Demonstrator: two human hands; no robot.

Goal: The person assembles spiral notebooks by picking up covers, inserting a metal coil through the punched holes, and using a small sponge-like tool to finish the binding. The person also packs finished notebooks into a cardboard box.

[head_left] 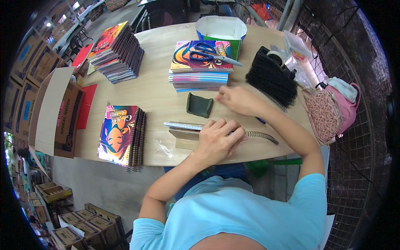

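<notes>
My left hand [221, 141] is closed over a small notebook [183, 132], which stands on edge with its white page block and brown board showing. A dark spiral coil [262, 135] trails from the notebook's right end and curves down along the table. My right hand [238, 101] is above the table, just right of a dark green curved holder [199, 105]. Motion smears its fingertips, so I cannot make out whether they hold anything. Beyond it is a stack of unbound notebooks [200, 79] with blue-handled scissors [204, 56] lying on top.
Spiral-bound notebooks stand in piles at near left [118, 137] and far left [121, 54]. A heap of black coils [271, 79] lies at right, near a tape roll [275, 58]. An open carton [62, 112] borders the left edge; a patterned bag [323, 110] sits at right.
</notes>
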